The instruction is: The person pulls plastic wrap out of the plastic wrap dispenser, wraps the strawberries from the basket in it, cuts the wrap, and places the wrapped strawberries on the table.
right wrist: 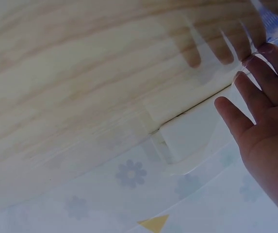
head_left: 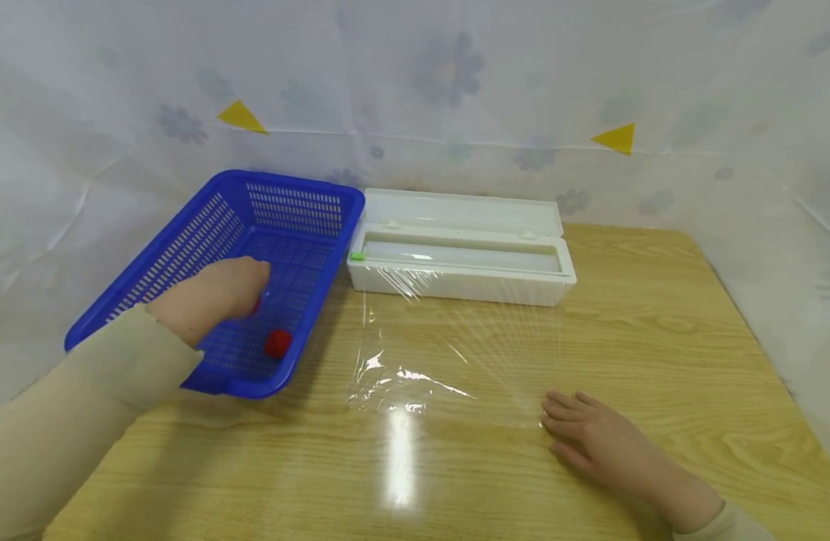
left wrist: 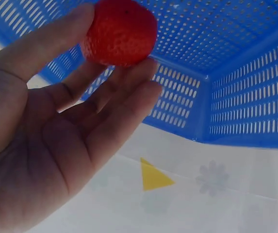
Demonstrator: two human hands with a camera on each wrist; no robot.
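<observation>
In the left wrist view my left hand point(left wrist: 56, 121) holds a red tangerine point(left wrist: 122, 34) with dimpled peel between thumb and fingers. The head view has this hand inside the blue basket point(head_left: 289, 252), mostly covering the fruit. Another red, round fruit point(head_left: 277, 343) lies on the basket floor near its front right corner. My right hand point(head_left: 604, 443) rests low over the table, fingers extended, fingertips at the front right corner of a clear sheet of cling film point(head_left: 455, 361). That sheet runs out from a white cling film box point(head_left: 455, 289) with its lid raised.
A green slider point(head_left: 358, 256) sits at the left end of the box, which stands close beside the basket at the back of the wooden table point(head_left: 658, 338). Behind hangs a flowered curtain point(head_left: 415, 90) with two yellow triangles.
</observation>
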